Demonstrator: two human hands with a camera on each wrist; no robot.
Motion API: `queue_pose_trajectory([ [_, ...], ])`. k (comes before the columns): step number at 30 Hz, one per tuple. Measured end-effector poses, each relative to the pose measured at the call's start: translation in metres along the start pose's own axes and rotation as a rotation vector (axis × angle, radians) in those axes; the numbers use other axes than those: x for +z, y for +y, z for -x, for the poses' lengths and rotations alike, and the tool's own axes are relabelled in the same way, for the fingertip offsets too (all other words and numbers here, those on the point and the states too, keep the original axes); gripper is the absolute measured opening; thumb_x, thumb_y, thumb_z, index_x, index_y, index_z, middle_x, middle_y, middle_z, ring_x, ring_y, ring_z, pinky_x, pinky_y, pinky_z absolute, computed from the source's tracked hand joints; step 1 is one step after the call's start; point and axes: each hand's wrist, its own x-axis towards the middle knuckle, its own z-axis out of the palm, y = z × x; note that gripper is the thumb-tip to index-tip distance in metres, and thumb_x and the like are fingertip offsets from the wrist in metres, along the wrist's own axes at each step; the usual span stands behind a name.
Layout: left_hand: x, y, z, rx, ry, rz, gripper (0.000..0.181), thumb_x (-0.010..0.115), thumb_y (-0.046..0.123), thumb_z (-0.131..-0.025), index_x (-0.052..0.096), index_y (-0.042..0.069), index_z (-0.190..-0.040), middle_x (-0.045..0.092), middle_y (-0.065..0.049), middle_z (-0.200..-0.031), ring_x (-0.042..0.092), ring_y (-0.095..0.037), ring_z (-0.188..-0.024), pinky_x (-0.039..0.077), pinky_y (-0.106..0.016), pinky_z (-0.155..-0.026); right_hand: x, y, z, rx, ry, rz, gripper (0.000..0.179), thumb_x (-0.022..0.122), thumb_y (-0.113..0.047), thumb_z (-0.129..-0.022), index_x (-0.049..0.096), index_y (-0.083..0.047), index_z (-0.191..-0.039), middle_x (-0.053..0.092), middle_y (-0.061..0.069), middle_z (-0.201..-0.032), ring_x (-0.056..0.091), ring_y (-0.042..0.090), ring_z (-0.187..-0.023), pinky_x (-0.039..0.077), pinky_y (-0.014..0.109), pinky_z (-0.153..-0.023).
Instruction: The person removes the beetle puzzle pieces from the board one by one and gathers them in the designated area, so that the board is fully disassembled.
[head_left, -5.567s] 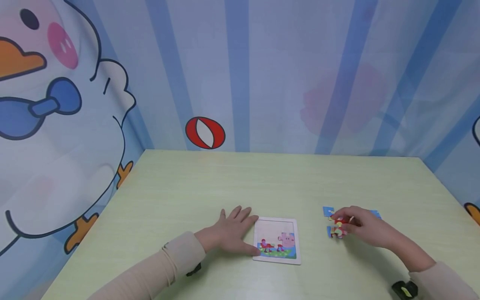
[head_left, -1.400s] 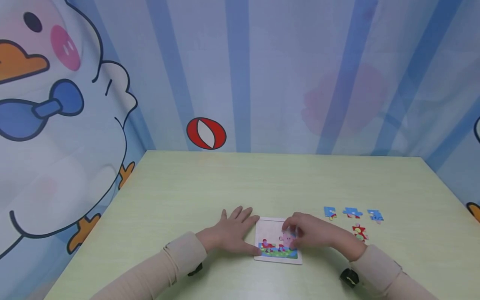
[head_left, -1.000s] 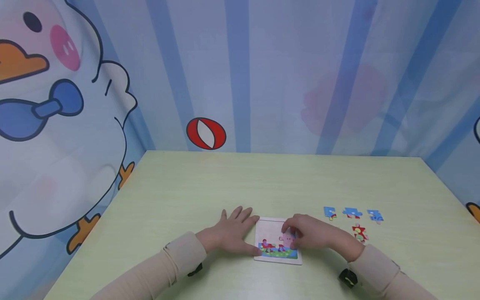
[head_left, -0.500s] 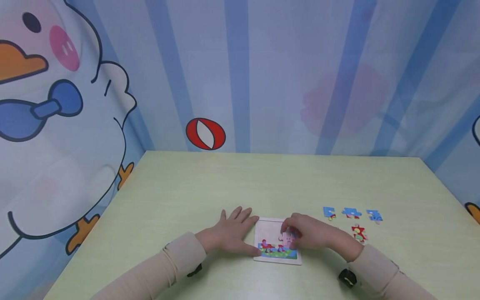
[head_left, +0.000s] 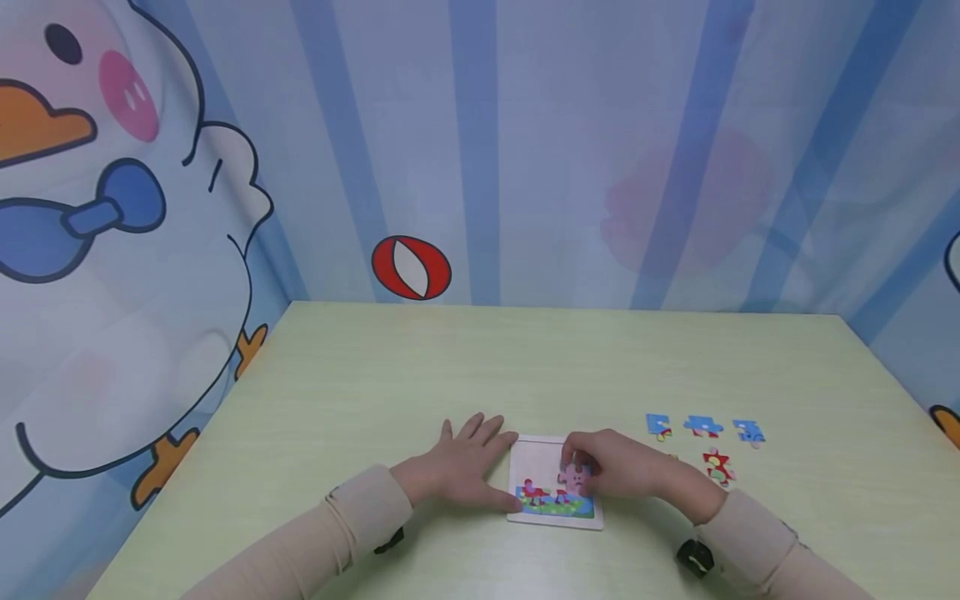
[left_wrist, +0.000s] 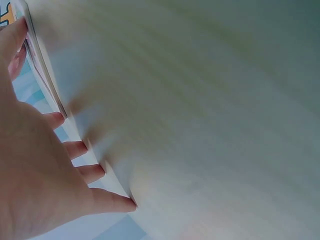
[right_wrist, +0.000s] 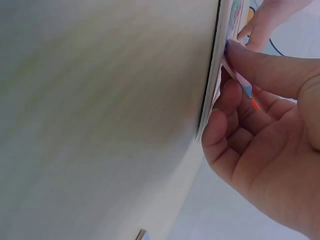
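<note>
A white-framed jigsaw puzzle tray (head_left: 555, 523) lies on the table, with a green, flowery picture strip along its near side and bare backing at its far left. My left hand (head_left: 465, 471) rests with spread fingers on the table, thumb and a fingertip against the tray's left edge. At the tray's right side, my right hand (head_left: 618, 462) pinches a pink puzzle piece (head_left: 574, 477) printed with a pig's face. In the right wrist view, the piece (right_wrist: 243, 85) stands tilted between thumb and curled fingers, partly hidden by them.
Loose puzzle pieces lie right of the tray: a blue corner piece (head_left: 658, 426), a blue-and-red piece (head_left: 703, 427), another blue piece (head_left: 749, 431) and a red-and-yellow piece (head_left: 718, 466). A yellowish bit (head_left: 672, 456) peeks from behind my right wrist. A printed curtain hangs behind the table.
From the loose pieces, my right hand has moved left to the tray, where it has stayed over the last second, shifting the pig-face piece slightly. My left hand has kept its place.
</note>
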Motion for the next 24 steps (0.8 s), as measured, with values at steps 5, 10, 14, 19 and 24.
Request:
queue_pose_trajectory([
  [5, -0.0006, 0.0005, 0.0006, 0.004, 0.002, 0.003, 0.095, 0.054, 0.072, -0.081, 0.024, 0.018, -0.154, 0.012, -0.009, -0.162, 0.007, -0.035, -0.148, 0.009, -0.069, -0.11, -0.0001, 0.0016, 0.0006, -0.035, -0.001, 0.009, 0.019, 0.066, 0.0, -0.086, 0.058, -0.014, -0.096, 0.054, -0.003, -0.079, 0.049, 0.012, -0.073, 0.042, 0.025, -0.065],
  [10, -0.0012, 0.001, 0.0012, 0.005, 0.005, 0.009, 0.095, 0.054, 0.072, -0.081, 0.025, 0.018, -0.153, 0.012, -0.009, -0.162, 0.007, -0.035, -0.148, 0.01, -0.069, -0.11, -0.001, 0.0021, 0.0012, -0.052, -0.01, 0.001, 0.016, 0.066, -0.005, -0.088, 0.058, -0.016, -0.096, 0.056, -0.004, -0.08, 0.049, 0.012, -0.073, 0.043, 0.025, -0.066],
  [14, -0.0011, 0.0009, 0.001, 0.004, 0.005, 0.013, 0.095, 0.055, 0.072, -0.081, 0.025, 0.018, -0.153, 0.012, -0.009, -0.162, 0.007, -0.035, -0.148, 0.009, -0.068, -0.11, -0.0012, 0.0019, 0.0017, -0.06, -0.016, -0.008, 0.016, 0.065, -0.005, -0.089, 0.058, -0.016, -0.096, 0.057, -0.004, -0.081, 0.05, 0.011, -0.073, 0.043, 0.025, -0.066],
  [19, -0.0003, 0.0005, 0.0009, 0.005, 0.008, 0.014, 0.095, 0.054, 0.072, -0.081, 0.025, 0.018, -0.153, 0.013, -0.009, -0.162, 0.007, -0.035, -0.148, 0.009, -0.069, -0.11, -0.0011, 0.0012, 0.0024, -0.056, -0.021, -0.011, 0.016, 0.065, -0.005, -0.089, 0.058, -0.017, -0.097, 0.057, -0.004, -0.081, 0.05, 0.011, -0.072, 0.043, 0.025, -0.066],
  [24, -0.0001, 0.0004, 0.0005, 0.006, 0.009, 0.011, 0.095, 0.054, 0.072, -0.081, 0.025, 0.018, -0.153, 0.013, -0.009, -0.162, 0.007, -0.035, -0.148, 0.009, -0.069, -0.109, -0.0018, -0.0006, 0.0031, -0.05, -0.026, -0.006, 0.018, 0.064, -0.003, -0.089, 0.057, -0.017, -0.096, 0.058, -0.004, -0.081, 0.05, 0.012, -0.072, 0.043, 0.026, -0.066],
])
